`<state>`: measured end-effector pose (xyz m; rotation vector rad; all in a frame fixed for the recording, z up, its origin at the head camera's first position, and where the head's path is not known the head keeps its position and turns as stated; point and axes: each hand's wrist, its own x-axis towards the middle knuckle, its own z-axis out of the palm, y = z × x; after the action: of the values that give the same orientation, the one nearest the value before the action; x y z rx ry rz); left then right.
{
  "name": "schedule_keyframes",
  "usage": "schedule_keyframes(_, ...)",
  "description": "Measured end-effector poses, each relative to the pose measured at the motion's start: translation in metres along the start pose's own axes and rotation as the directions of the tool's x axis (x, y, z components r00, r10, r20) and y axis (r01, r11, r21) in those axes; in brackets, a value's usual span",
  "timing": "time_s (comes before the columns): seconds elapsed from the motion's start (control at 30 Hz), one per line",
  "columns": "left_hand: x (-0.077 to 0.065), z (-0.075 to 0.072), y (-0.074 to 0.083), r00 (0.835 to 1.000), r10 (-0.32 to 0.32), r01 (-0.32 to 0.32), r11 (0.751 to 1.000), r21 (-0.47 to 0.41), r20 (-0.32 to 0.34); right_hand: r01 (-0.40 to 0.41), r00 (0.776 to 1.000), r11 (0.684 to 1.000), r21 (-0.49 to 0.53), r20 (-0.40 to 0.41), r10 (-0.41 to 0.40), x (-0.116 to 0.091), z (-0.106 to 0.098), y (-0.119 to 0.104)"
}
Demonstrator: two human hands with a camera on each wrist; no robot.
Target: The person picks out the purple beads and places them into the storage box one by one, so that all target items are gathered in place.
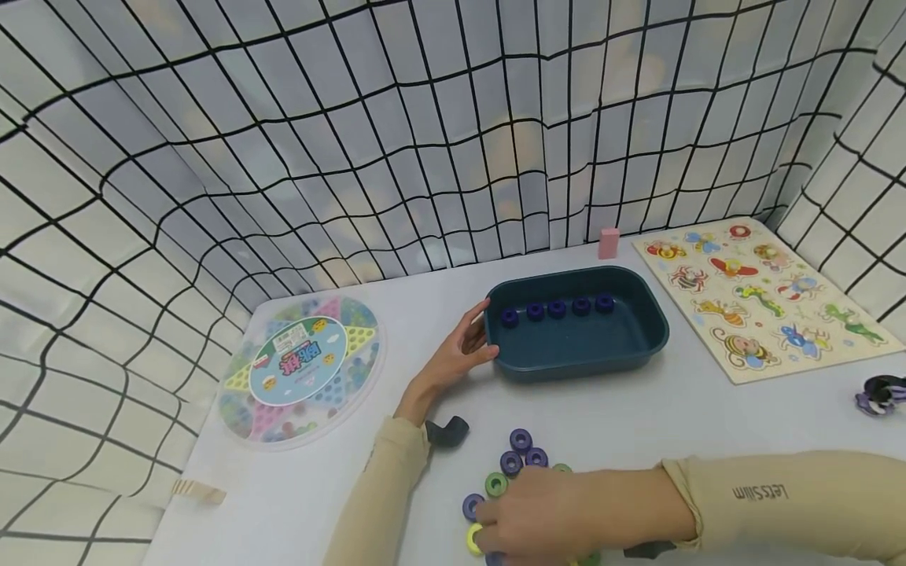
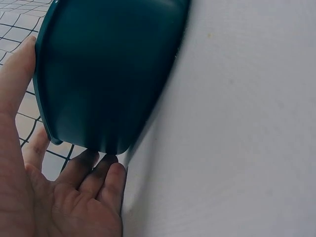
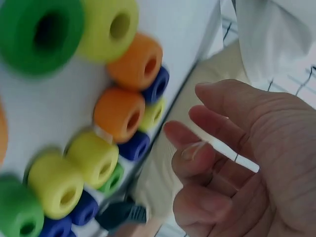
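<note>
My left hand [image 1: 456, 354] grips the left end of a dark teal plastic tray [image 1: 580, 365]. In the left wrist view its thumb lies along the tray's rim and the other fingertips meet the end wall. Inside the tray, several dark blue beads [image 1: 557, 309] line up near the back wall. My right hand [image 1: 541, 511] is low over a group of thick, holed beads, including a purple bead [image 1: 520, 440] and a green bead [image 1: 496, 484]. The right wrist view shows its fingers loosely bent with nothing between them, beside orange beads [image 3: 120, 114] and yellow beads [image 3: 55, 185].
A round Chinese checkers set [image 1: 300, 369] lies to the left, with a small light wooden piece [image 1: 199, 492] nearer. An insect puzzle board [image 1: 771, 303] occupies the right. Behind the tray stands a pink block [image 1: 609, 244]. A black-and-purple object [image 1: 881, 395] sits at the right edge.
</note>
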<state>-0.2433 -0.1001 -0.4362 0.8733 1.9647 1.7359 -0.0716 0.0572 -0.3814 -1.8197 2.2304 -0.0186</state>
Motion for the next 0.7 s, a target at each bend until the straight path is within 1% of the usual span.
schedule_keyframes(0.03,0.000,0.000,0.000,1.000,-0.004,0.004,1.000,-0.001,0.005,0.002,1.000,1.000,-0.025,0.032,-0.001,0.003,0.003,-0.004)
schedule_keyframes(0.1,-0.001,0.001,0.001,1.000,-0.010,0.010,1.000,0.001,0.013,0.014,0.998,0.997,-0.078,0.062,-0.009,0.007,0.009,-0.009)
schedule_keyframes(0.23,-0.002,0.002,0.003,1.000,-0.009,0.008,1.000,0.015,0.020,-0.005,0.994,0.996,-0.091,0.108,0.015,0.013,0.015,-0.015)
schedule_keyframes(0.43,-0.002,0.002,0.004,1.000,-0.006,0.006,1.000,0.017,0.020,-0.069,0.993,0.997,-0.041,0.088,0.072,0.014,0.019,-0.015)
schedule_keyframes(0.6,-0.002,0.001,0.003,1.000,-0.010,0.010,1.000,0.020,0.005,-0.082,0.993,0.995,-0.059,0.082,0.087,0.017,0.022,-0.018)
schedule_keyframes(0.7,-0.002,0.000,0.002,1.000,-0.009,0.009,1.000,0.021,0.001,-0.179,0.980,0.983,0.039,0.097,0.175,0.020,0.025,-0.021)
